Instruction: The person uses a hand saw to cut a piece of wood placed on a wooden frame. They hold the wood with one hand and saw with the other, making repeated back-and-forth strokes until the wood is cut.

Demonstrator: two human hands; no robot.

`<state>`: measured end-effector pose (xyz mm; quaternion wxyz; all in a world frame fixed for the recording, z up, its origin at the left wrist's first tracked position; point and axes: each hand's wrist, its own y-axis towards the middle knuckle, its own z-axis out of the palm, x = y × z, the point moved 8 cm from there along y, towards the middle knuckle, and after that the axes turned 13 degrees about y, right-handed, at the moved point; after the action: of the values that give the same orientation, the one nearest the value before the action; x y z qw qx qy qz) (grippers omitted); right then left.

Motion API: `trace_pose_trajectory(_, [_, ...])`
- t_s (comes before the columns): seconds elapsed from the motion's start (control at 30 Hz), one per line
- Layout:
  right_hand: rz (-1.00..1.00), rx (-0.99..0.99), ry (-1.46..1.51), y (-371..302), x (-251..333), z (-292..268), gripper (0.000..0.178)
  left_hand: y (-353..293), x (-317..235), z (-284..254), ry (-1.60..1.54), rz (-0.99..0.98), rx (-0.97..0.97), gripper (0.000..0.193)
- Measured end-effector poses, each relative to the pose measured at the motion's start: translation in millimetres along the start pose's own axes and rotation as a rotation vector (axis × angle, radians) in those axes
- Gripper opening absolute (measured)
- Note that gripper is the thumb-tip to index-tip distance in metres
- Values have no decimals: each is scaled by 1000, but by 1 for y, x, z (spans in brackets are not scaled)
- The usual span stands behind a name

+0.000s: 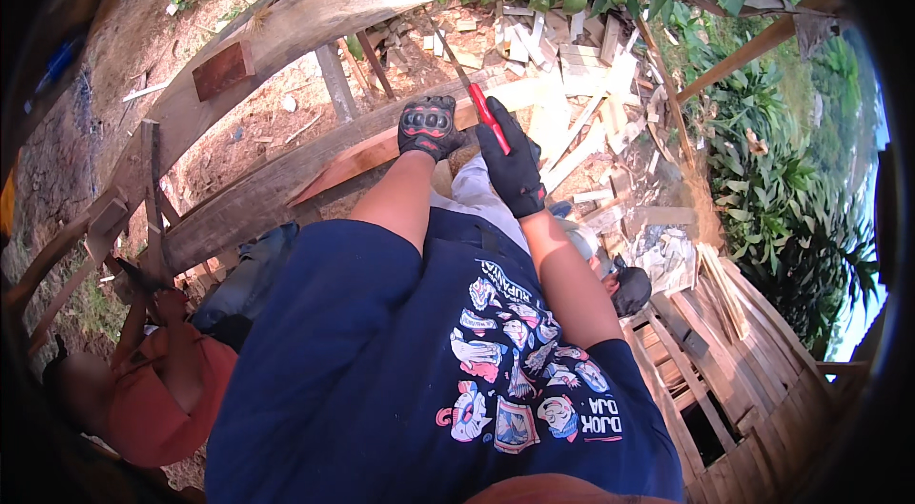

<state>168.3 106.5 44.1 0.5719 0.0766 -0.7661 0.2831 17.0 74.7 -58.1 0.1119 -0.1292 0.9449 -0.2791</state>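
Note:
My left hand, in a black glove with a padded knuckle guard, is curled over a reddish-brown wooden plank, its fingertips hidden beneath. My right hand, gloved in black too, grips a red-handled tool. A long thin blade runs from the handle away from me, across the plank's far side; seen nearly edge-on, its exact kind cannot be made out. Beside the plank lies a long grey-brown timber beam.
A wide curved-looking board with a wooden block spans the far left. Wood offcuts litter the ground ahead. One person in red is at lower left; another person's dark cap shows at right, near stacked planks.

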Motion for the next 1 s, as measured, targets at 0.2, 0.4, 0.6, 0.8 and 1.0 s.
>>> trace_pose_trajectory(0.2, [8, -1, -60, 6, -4, 0, 60, 4, -2, 4, 18, 9, 56, 64])
trace_pose_trajectory(0.4, [170, 14, -186, 45, 10, -8, 59, 5, -4, 5, 34, 26, -38, 53])
trace_pose_trajectory(0.6, [-102, 36, -90, -8, 3, 0, 65, 4, -4, 8, 63, 48, -24, 56])
trace_pose_trajectory(0.8, [15, 54, -16, 1, 11, 0, 59, 0, -6, 12, 47, 57, -46, 54])
trace_pose_trajectory(1.0, [54, -127, -1, -18, -6, -14, 52, -12, -19, 29, 66, 128, -115, 51])
